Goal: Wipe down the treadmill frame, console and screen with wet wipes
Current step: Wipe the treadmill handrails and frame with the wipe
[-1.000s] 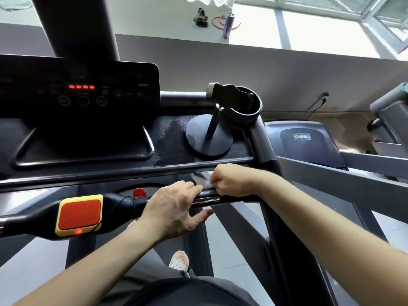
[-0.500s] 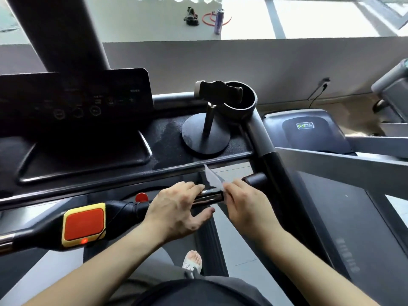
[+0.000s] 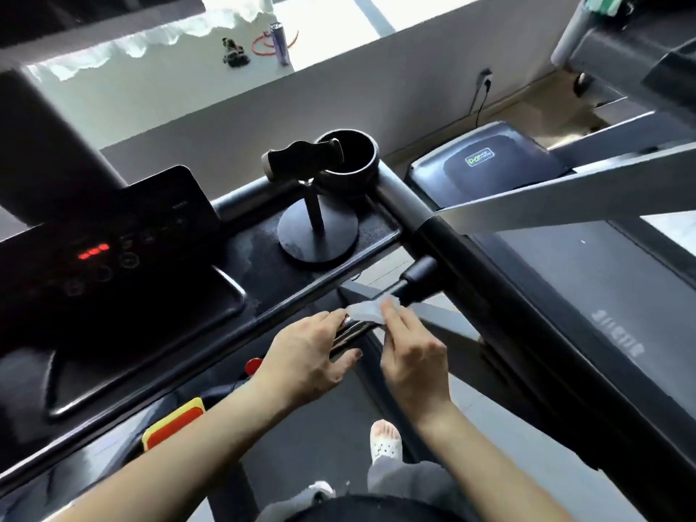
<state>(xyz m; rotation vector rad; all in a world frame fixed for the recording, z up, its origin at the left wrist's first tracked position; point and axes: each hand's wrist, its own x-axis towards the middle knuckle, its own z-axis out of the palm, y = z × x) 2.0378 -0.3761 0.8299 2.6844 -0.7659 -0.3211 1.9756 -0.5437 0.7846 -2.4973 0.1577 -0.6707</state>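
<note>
The left hand (image 3: 312, 352) is clenching around the shiny chrome section of the black horizontal handlebar (image 3: 348, 335), with its fingers curling over the top and its thumb reaching underneath. The right hand (image 3: 412, 352) is lying just beside it, its nearly straight fingers (image 3: 388, 314) pressing on a pale, crumpled wet wipe (image 3: 363, 312). The wet wipe is draping over the handlebar between the two hands and touching the left fingertips. The right thumb is hiding below the hand, so I cannot tell whether this hand is pinching the wet wipe or only pressing it.

Beyond the hands, the black treadmill console (image 3: 158, 295) is showing blurred red digits. A black round-based phone stand (image 3: 317, 235) is standing on its right tray, in front of a black ring-shaped cup holder (image 3: 352, 158). The left forearm is partly covering a red and yellow stop button (image 3: 171, 425). A foot in a white patterned sock (image 3: 386, 440) is showing below the hands.
</note>
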